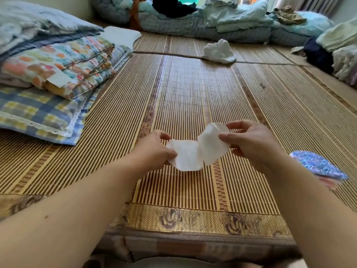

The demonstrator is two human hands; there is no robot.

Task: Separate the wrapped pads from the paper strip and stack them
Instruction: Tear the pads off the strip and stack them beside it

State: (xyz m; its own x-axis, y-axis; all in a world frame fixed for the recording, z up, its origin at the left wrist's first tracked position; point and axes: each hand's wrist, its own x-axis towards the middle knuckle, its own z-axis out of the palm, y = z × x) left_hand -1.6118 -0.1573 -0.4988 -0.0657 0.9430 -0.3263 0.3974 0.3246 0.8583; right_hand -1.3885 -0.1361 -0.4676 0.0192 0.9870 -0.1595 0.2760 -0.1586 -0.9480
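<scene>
A white pad (197,149), folded into two joined sections, hangs just above the bamboo mat (193,89). My left hand (152,149) pinches its left section between thumb and fingers. Its rounded right end is held by my right hand (251,141), thumb on top. The pad sags at the crease between my hands. At the right, a stack of wrapped pads (318,165) in blue patterned wrappers lies on the mat, with a pinkish one under it. No paper strip is clearly visible.
Folded quilts and a plaid pillow (48,82) lie at the left. A crumpled white cloth (219,52) sits farther back on the mat. Bedding and folded clothes (231,18) line the back and right side.
</scene>
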